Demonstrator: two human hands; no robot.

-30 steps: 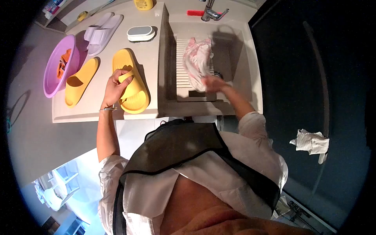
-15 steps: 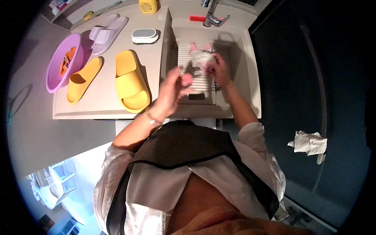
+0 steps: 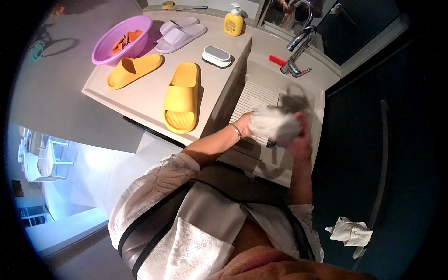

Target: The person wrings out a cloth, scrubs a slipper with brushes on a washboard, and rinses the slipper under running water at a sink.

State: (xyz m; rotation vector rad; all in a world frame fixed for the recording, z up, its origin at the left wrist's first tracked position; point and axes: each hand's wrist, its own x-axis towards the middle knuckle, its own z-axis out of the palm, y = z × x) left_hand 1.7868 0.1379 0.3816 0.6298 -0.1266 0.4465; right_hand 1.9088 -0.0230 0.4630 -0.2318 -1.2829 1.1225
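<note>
- A pale cloth (image 3: 269,120) is held bunched up over the sink (image 3: 313,99), between the two hands; its outline is smeared by motion, so its folds cannot be made out.
- The near left end of the cloth is gripped by the left hand (image 3: 244,125) — a bracelet (image 3: 236,131) is worn on that wrist — and part of the fingers is hidden by the fabric.
- The other end is clutched by the right hand (image 3: 301,135), which is blurred; how each finger is placed cannot be told.
- Below the cloth, a ribbed washboard (image 3: 255,94) is partly covered from view.
- Behind the sink a metal tap (image 3: 303,39) is mounted, with a red object (image 3: 277,60) laid beside its base.
- On the counter (image 3: 140,100), to the left of the sink, one yellow slipper (image 3: 181,99) is set nearest the left arm; its mate, a second yellow slipper (image 3: 133,71), is placed farther left, turned at an angle.
- Beyond them a white brush (image 3: 217,55) with a grey top, a pair of lilac slippers (image 3: 181,39) and a yellow pump bottle (image 3: 234,23) are arranged.
- A purple basin (image 3: 103,54) is stood at the counter's far left, with an orange cloth (image 3: 127,41) inside.
- On the dark panel at the right, a white rag (image 3: 351,232) is hung.
</note>
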